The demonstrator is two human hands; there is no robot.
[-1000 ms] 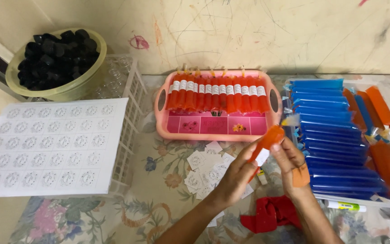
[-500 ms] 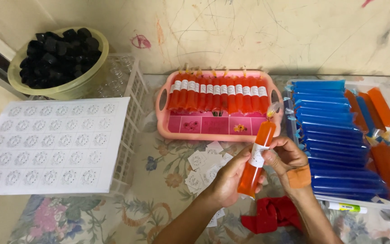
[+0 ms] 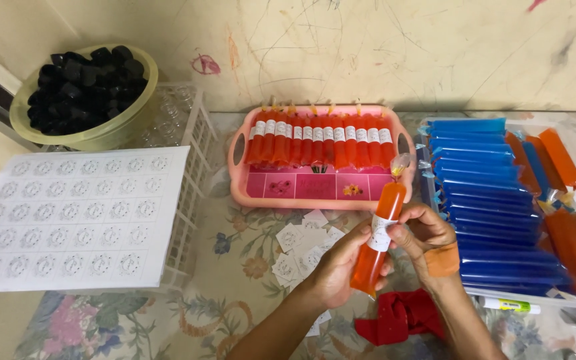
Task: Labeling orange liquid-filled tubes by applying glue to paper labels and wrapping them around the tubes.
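Note:
Both my hands hold one long orange ice pop tube (image 3: 379,239), nearly upright and tilted a little right, with a white label round its middle. My left hand (image 3: 337,270) cups its lower half from the left. My right hand (image 3: 423,237), with an orange plaster on its wrist, presses fingers on the label from the right. Behind them a pink tray (image 3: 315,189) holds a row of red and orange labelled tubes (image 3: 320,141). Loose white labels (image 3: 306,245) lie on the floral cloth under my hands.
A tray of blue tubes (image 3: 485,213) with orange tubes (image 3: 568,233) stands at the right. A sheet of round stickers (image 3: 68,217) lies on a white basket (image 3: 191,200) at the left. A green bowl of black lumps (image 3: 81,93), a red cloth (image 3: 401,317) and a marker (image 3: 509,305) are nearby.
The orange tube has swung from lying slanted to nearly upright, and both hands have closed around its labelled middle.

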